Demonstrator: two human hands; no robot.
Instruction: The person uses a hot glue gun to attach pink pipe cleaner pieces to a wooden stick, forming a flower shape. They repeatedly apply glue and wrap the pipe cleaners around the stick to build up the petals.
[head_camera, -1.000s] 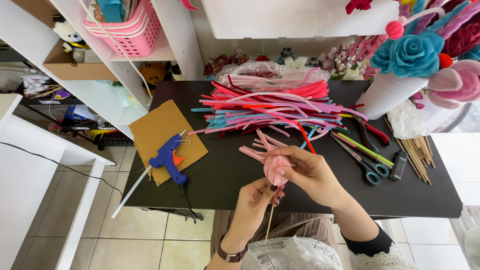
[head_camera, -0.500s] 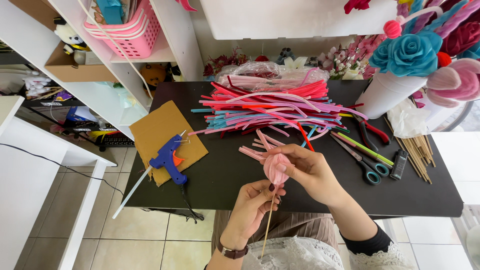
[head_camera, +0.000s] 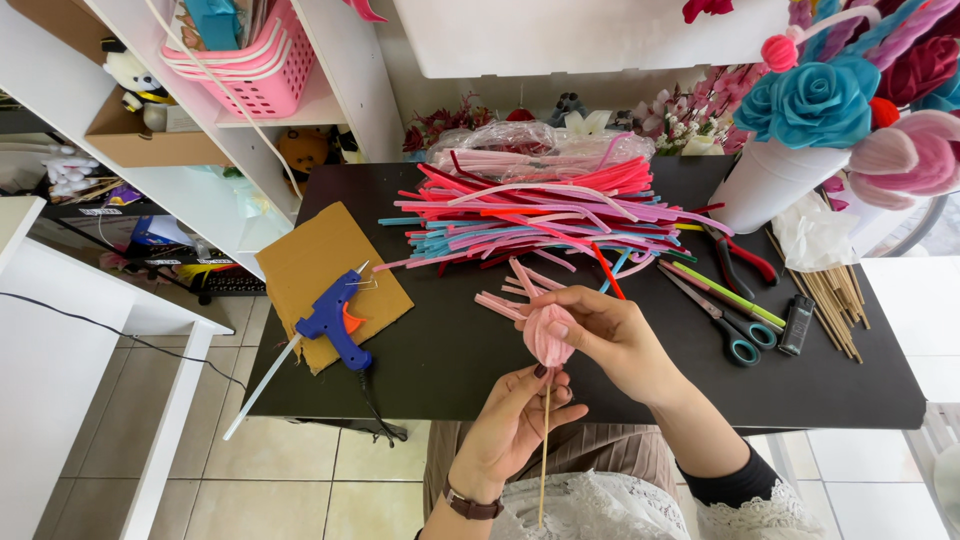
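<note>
Pink flower bud (head_camera: 549, 335) on a thin wooden stick (head_camera: 544, 440), held just below frame centre, over the near edge of the black tabletop (head_camera: 450, 340). Stick's long axis runs near vertical in frame: bud end points up toward the pile, bare end points down toward the person's lap. Left hand (head_camera: 510, 425) pinches the stick just under the bud, grip pressed together on it. Right hand (head_camera: 605, 335) wraps the bud from the right, fingers closed around the pink material. Bud's right side is hidden by those fingers; the stick's upper part is covered by the left hand. Pile of coloured chenille stems (head_camera: 545, 215) upper centre. Blue glue gun (head_camera: 335, 320) on cardboard (head_camera: 320, 260), centre left. Scissors (head_camera: 720, 320) right of the hands.
</note>
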